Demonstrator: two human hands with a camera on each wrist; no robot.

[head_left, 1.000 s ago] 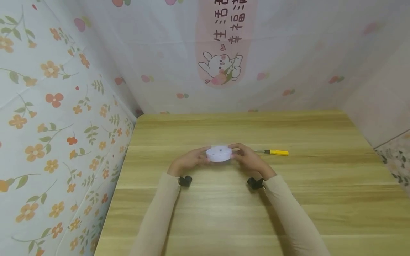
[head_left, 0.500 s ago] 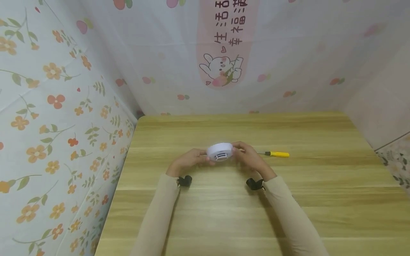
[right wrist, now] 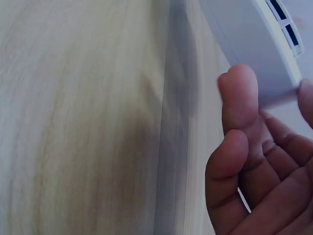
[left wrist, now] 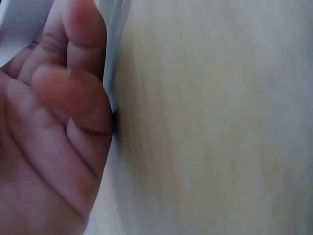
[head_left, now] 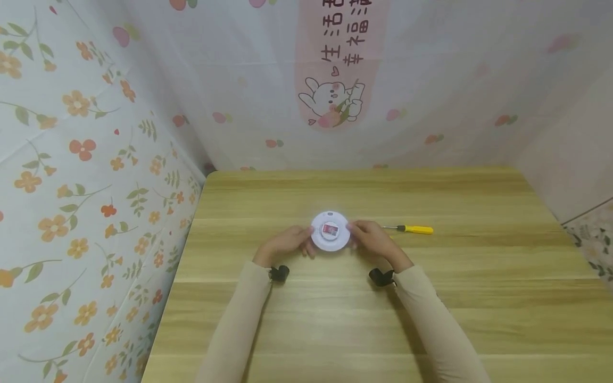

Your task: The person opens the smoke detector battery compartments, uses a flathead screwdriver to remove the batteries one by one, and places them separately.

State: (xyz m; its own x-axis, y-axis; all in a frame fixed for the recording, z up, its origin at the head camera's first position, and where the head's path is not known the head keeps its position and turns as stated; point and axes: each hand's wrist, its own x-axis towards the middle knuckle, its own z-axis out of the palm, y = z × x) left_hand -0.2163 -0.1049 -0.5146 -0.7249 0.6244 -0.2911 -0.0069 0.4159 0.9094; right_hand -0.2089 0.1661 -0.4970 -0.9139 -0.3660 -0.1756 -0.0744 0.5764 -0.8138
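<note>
Both hands hold a round white smoke detector [head_left: 330,244] above the table, its face with a raised centre and a red label turned up toward the head camera. My left hand [head_left: 287,240] pinches its left edge with the thumb on top. On the opposite edge, my right hand [head_left: 378,239] grips it between thumb and fingers. The right wrist view shows the detector's smooth side wall [right wrist: 254,49] and dark vent slots between the fingers. Only a corner of the white casing [left wrist: 22,24] appears in the left wrist view, past the curled lower fingers.
A screwdriver [head_left: 415,229] with a yellow handle lies on the wooden table [head_left: 325,319], right of the right hand. Its tip end is close to that hand. Patterned cloth [head_left: 239,106] hangs behind the table and along the left side.
The smoke detector has been turned in the hands: first edge-on, then with vents facing forward, now with its labelled face up. The screwdriver stays put.
</note>
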